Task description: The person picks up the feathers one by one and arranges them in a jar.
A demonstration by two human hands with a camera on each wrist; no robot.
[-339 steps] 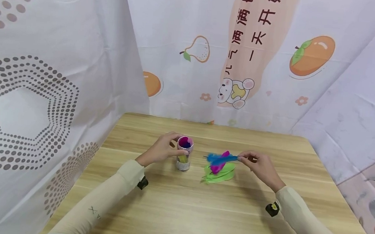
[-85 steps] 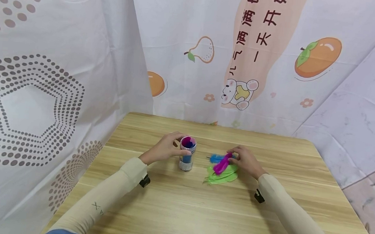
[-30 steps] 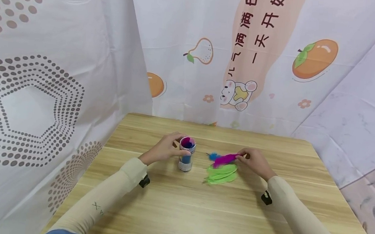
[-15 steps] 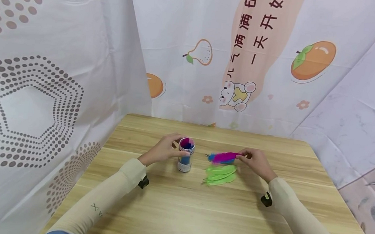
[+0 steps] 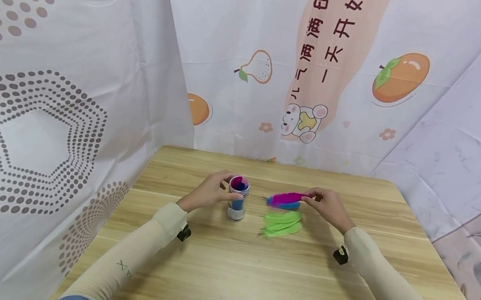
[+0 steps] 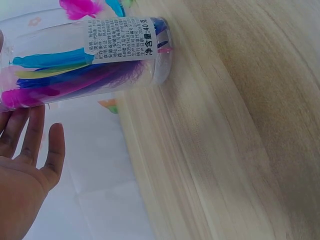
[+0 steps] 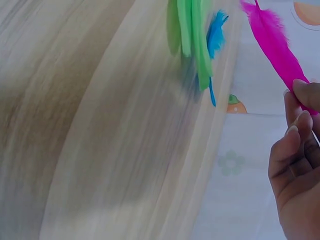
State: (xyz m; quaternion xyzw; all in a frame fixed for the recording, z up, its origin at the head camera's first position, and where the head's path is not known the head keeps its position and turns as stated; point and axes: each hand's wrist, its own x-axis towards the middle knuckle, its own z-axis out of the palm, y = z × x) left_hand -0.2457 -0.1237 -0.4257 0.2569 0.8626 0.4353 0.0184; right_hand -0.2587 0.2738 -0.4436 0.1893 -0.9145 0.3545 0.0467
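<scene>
My left hand (image 5: 210,192) grips a clear plastic jar (image 5: 236,213) near its top, thumb on the near side. The jar stands upright, its mouth uncovered. Through its wall in the left wrist view show several feathers (image 6: 55,92) in magenta, blue and yellow, beside a white printed label (image 6: 122,40). My right hand (image 5: 328,206) pinches a magenta feather (image 7: 275,42) by one end between thumb and fingers. In the head view that feather is held above a blue feather (image 5: 290,205) lying on the table. Several green feathers (image 5: 282,224) lie in a pile just nearer to me.
The wooden table (image 5: 231,271) runs back to a white printed curtain (image 5: 220,139). Another curtain (image 5: 133,113) hangs along the left, and a marbled sheet (image 5: 448,152) along the right. A small black device (image 5: 340,255) sits at my right wrist.
Earlier my right hand held a blue feather, which now lies on the table. It has since lifted the magenta feather off the pile and rightward. My left hand stays on the jar.
</scene>
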